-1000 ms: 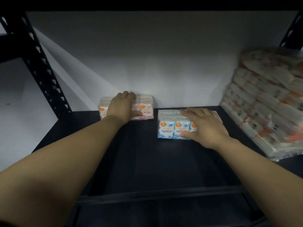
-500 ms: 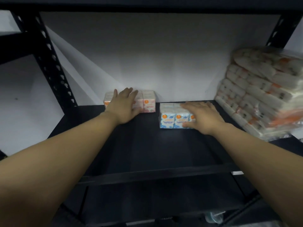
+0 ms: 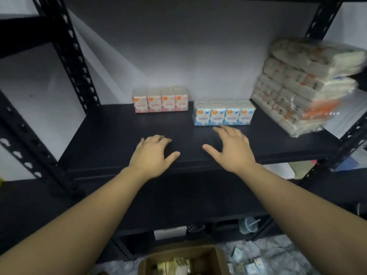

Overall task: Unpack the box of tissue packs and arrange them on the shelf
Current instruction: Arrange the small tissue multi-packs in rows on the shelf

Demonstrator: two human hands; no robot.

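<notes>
A pink tissue pack bundle [image 3: 160, 100] stands at the back of the black shelf [image 3: 111, 135], against the wall. To its right and a little nearer me stands a blue tissue pack bundle [image 3: 224, 114]. My left hand [image 3: 153, 155] hovers over the shelf's front part, fingers relaxed, holding nothing. Also empty, my right hand [image 3: 231, 149] has its fingers spread, the tips just short of the blue bundle. Below, on the floor, an open cardboard box [image 3: 216, 259] holds more packs.
A tall stack of wrapped tissue bundles [image 3: 303, 86] fills the shelf's right end. Black perforated uprights [image 3: 75, 56] frame the shelf on both sides. A lower shelf holds a plastic cup [image 3: 248, 225]. Loose packs [image 3: 252, 264] lie on the floor right of the box.
Both hands have let go of the pink and blue bundles and drawn back toward me. The view has pulled back and tilted down, showing the box on the floor.
</notes>
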